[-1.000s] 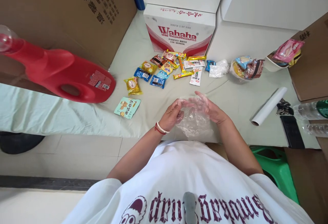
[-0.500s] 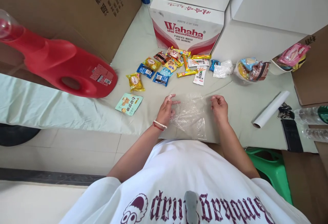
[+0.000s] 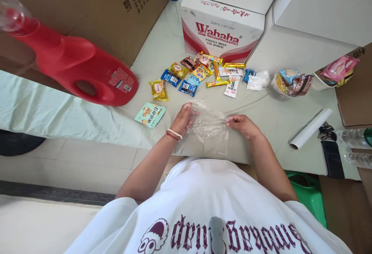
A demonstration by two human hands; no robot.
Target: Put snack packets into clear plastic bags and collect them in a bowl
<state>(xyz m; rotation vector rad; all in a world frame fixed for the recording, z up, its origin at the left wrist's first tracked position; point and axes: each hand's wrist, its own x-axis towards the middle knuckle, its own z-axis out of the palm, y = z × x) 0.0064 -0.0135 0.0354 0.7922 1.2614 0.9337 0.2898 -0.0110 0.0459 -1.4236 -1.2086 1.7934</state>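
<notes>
Red bottle [image 3: 72,54], Wahaha carton [image 3: 221,33], white roll [image 3: 311,128]

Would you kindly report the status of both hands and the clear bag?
Left hand on clear bag; right hand pinching its edge. Bag wrinkled, no contents visible. Snack packets beyond it, out of the way.

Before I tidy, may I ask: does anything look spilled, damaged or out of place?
Nothing clearly stands out. The snacks lie loosely scattered before the box, and the clear plastic is merely wrinkled.

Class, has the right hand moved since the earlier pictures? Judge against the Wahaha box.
Yes: the right hand has moved left in the view, relative to the Wahaha box.
</notes>
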